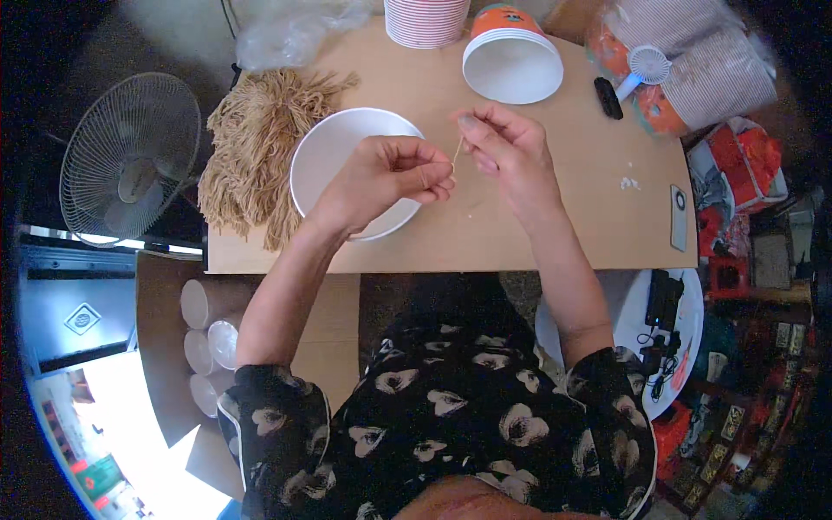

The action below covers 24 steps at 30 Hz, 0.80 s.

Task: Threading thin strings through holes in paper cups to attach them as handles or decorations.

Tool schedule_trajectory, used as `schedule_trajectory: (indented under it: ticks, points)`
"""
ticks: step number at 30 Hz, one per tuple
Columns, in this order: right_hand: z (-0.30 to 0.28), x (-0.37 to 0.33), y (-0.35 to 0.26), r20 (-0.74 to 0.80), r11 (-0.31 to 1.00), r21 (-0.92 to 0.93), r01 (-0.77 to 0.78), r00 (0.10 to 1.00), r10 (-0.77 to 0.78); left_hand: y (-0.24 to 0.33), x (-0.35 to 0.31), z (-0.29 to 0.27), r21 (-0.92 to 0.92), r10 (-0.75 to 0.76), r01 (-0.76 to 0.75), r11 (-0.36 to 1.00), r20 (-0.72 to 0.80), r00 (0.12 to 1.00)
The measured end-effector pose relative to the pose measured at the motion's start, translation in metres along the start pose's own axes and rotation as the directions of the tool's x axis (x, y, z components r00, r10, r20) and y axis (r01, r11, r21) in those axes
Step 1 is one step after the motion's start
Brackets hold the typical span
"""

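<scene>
Between my two hands runs a short tan cord [458, 149], thin and nearly upright. My left hand [392, 176] pinches its lower end with thumb and fingers, over the rim of a large white paper bucket [325, 156]. Slightly higher and to the right, my right hand [510, 143] pinches the upper end. The bucket stands with its mouth up, and my left hand and wrist hide part of its inside. Left of it lies a big heap of tan cords [260, 147], touching or close to the bucket's side.
Stacked paper buckets [513, 68] lie at the back of the cardboard-topped table [589, 217]. Bagged buckets, a small handheld fan [648, 65], a black object [608, 98] and a phone [679, 217] sit at the right. A standing fan [130, 160] is at the left.
</scene>
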State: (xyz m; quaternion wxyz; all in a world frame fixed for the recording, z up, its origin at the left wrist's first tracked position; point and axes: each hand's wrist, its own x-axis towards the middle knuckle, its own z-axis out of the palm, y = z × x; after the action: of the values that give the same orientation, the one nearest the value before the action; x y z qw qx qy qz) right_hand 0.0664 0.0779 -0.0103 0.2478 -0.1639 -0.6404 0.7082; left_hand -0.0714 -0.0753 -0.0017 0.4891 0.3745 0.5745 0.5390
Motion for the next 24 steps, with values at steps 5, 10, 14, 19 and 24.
schedule_trajectory:
  ticks: [5, 10, 14, 19, 24]
  points:
    - [0.0, -0.001, 0.015, -0.132, 0.895, -0.368, 0.253, 0.939, -0.319, -0.007, 0.003, -0.001, -0.135, -0.027, 0.023, 0.991, -0.024, 0.999]
    - [0.001, -0.037, 0.015, -0.072, 0.749, -0.547, 0.373, 0.871, -0.486, -0.009, 0.001, 0.001, -0.124, -0.019, 0.009, 0.992, -0.084, 0.996]
    - [0.004, -0.044, 0.023, 0.034, 0.703, -0.584, 0.406, 0.878, -0.478, -0.006, 0.001, 0.008, -0.101, -0.013, 0.003, 0.995, -0.1, 0.995]
    - [0.002, -0.046, 0.027, -0.006, 0.768, -0.526, 0.366, 0.901, -0.433, -0.005, 0.0, 0.017, -0.004, 0.026, -0.026, 1.0, -0.102, 0.994]
    - [0.003, -0.049, 0.032, -0.086, 0.786, -0.486, 0.382, 0.874, -0.478, -0.004, 0.002, 0.026, 0.078, 0.056, -0.05, 0.996, -0.079, 0.995]
